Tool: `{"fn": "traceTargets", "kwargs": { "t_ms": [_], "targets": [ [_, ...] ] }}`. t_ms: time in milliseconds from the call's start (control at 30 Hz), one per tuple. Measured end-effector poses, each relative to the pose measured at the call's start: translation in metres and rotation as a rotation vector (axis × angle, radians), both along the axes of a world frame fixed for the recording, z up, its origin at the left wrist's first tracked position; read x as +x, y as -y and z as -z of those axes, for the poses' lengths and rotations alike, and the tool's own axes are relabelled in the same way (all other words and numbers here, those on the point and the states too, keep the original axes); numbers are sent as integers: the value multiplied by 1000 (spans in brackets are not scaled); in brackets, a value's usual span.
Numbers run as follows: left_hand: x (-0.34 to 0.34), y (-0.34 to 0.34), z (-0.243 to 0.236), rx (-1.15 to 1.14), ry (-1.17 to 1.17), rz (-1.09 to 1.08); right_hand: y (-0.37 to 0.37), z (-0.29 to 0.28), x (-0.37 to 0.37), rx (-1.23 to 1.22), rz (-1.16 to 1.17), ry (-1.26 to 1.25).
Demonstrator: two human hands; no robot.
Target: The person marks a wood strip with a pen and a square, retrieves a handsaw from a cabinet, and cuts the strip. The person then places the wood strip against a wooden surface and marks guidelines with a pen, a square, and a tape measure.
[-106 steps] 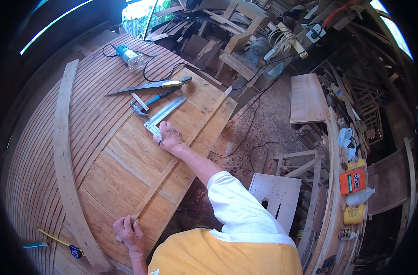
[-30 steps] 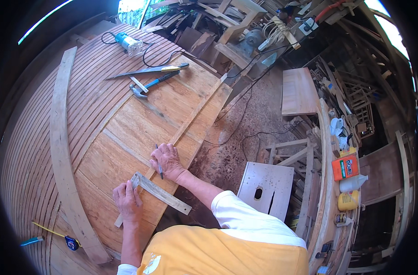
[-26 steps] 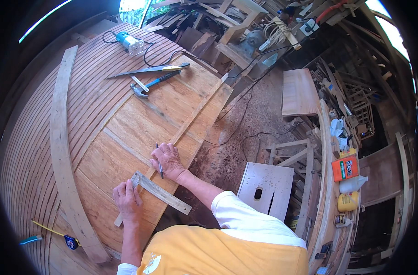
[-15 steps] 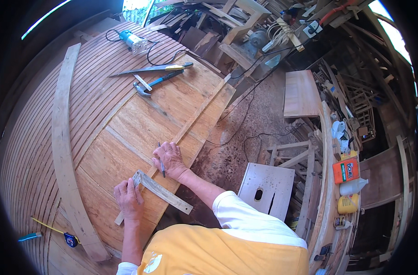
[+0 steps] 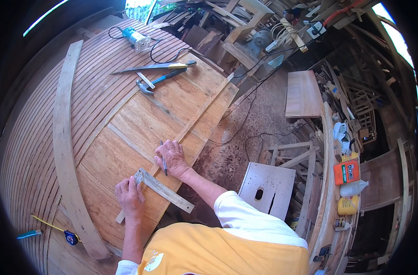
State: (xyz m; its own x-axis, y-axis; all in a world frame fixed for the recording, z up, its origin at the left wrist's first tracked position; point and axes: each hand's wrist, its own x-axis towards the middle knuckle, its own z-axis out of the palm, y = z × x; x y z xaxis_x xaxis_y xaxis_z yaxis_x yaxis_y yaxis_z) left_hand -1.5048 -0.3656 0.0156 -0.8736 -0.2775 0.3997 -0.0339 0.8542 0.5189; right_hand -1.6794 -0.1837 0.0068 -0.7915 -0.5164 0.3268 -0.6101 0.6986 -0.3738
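Under my right hand (image 5: 173, 158) lies a long thin wooden strip (image 5: 200, 112), running diagonally across the planked wooden panel (image 5: 126, 137). A dark slim pencil (image 5: 163, 156) is held in that hand, its fingers closed and resting on the strip. My left hand (image 5: 130, 197) is closed at the upper end of a weathered grey wooden bar (image 5: 168, 193), which lies across the strip and juts past the panel's near right edge. The bar has a dark spot near each end. The left fingertips are partly hidden.
On the panel lie a handsaw (image 5: 149, 67), a claw hammer (image 5: 161, 81), a corded teal power tool (image 5: 136, 39), a broad curved board (image 5: 64, 137) and a tape measure (image 5: 71, 237). To the right stand a slotted white board (image 5: 267, 190) and a shelf edge with bottles (image 5: 348, 205).
The whole view has shifted very slightly. Both hands keep their places on the strip and the bar, and the pencil stays in my right hand.
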Motion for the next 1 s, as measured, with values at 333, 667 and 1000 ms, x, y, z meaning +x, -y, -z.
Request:
{"fn": "traceTargets", "kwargs": {
  "t_ms": [333,667,1000],
  "targets": [
    [4,1,2,14,-3,2,2,1,2,-7,-8,-49],
    [0,2,3,27,-15,5,1,-3,1,35,6,-11],
    [0,2,-3,40,-3,5,1,-1,-1,33,-6,-13]
  ]
}}
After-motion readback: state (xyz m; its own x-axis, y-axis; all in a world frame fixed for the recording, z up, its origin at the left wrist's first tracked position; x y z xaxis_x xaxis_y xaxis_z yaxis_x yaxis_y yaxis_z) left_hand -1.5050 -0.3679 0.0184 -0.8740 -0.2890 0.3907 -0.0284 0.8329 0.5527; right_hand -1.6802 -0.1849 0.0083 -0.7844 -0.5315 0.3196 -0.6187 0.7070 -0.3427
